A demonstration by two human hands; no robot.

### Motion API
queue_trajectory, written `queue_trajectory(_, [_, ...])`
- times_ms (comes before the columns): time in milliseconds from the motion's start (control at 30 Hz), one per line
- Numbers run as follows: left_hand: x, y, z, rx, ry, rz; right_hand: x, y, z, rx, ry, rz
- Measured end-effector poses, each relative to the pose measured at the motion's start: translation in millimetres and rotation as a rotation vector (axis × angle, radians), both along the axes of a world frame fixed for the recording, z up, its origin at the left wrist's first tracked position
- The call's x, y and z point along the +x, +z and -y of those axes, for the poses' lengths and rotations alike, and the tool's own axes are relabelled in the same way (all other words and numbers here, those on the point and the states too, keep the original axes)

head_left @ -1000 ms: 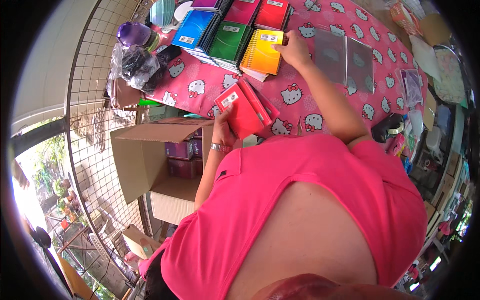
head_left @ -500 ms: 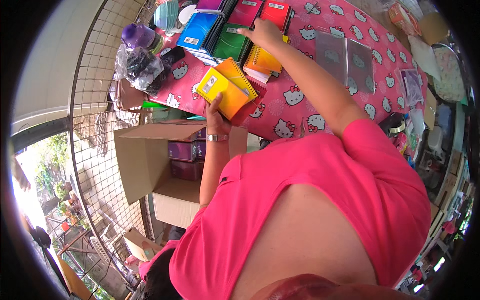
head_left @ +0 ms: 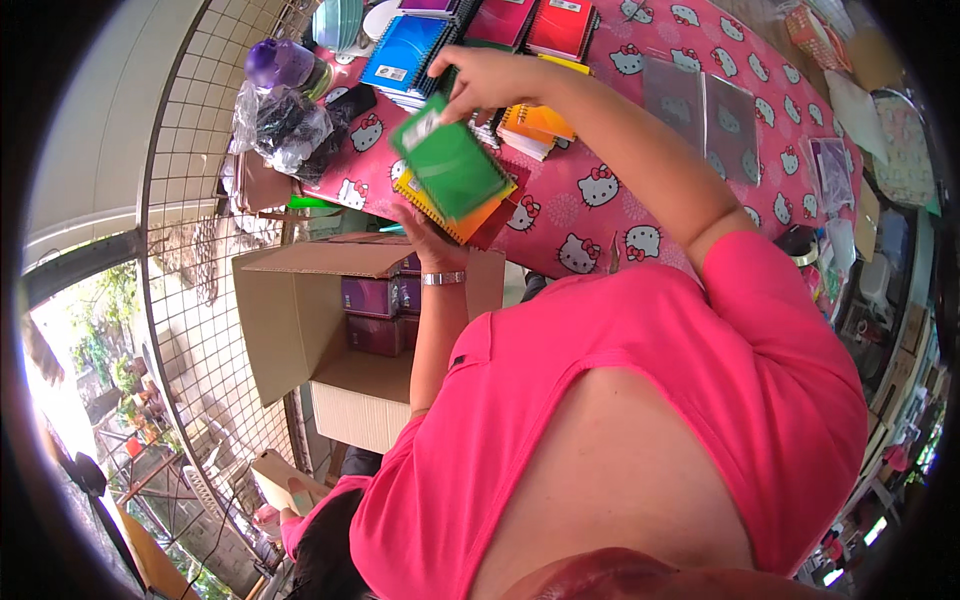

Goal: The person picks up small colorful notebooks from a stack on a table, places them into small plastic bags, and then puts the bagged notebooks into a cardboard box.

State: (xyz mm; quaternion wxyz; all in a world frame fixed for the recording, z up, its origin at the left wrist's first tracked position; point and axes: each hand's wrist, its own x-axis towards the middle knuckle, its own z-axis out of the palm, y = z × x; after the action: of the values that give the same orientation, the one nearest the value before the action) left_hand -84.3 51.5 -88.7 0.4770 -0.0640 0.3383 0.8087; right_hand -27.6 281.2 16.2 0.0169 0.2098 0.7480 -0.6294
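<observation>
Notebooks (head_left: 470,229) in yellow and red sit held in our left hand (head_left: 433,245), by the bench's (head_left: 558,200) near edge; above them tilts a green notebook (head_left: 455,172), just brought from the far piles (head_left: 405,55), pinched by our right hand (head_left: 492,82), apparently adding another colour.

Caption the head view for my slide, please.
The right hand holds a green spiral-bound notebook over yellow-orange spiral-bound notebooks in the left hand.

Yellow notebook (head_left: 474,224) part-hidden, purple notebook (head_left: 430,5) cropped
</observation>
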Motion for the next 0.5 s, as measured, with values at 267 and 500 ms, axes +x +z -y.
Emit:
queue_trajectory(267, [9, 4, 9, -0.075, -0.2, -0.113, -60, -68, -35, 1.581, -0.034, -0.261])
queue_trajectory(500, [41, 20, 11, -0.134, -0.173, -0.029, 84, -54, 54, 0.948, 0.355, -0.648])
